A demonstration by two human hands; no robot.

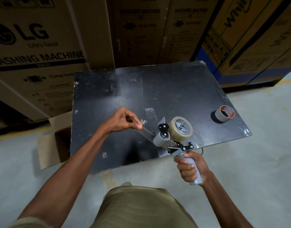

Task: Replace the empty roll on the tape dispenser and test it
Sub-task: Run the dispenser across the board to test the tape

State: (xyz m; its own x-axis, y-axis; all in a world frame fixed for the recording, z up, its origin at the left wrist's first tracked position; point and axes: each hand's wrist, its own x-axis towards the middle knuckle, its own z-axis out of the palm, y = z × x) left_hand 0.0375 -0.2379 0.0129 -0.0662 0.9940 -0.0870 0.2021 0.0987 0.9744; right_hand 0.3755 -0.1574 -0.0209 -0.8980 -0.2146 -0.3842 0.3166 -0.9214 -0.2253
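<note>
New roll (180, 127) seated on dispenser (167, 140), right hand (189, 167) clamped on handle, left hand (125, 120) pinching tape end (145, 131) left of roller; next: pull taut, tear on blade.

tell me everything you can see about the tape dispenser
The tape dispenser is a handheld gun type, grey plastic with black brackets and metal parts. A roll of clear tape sits on its grey hub. The right hand grips its grey handle, holding it over the near edge of the black table. The left hand pinches the tape's free end, drawn out past the grey front roller.
</note>
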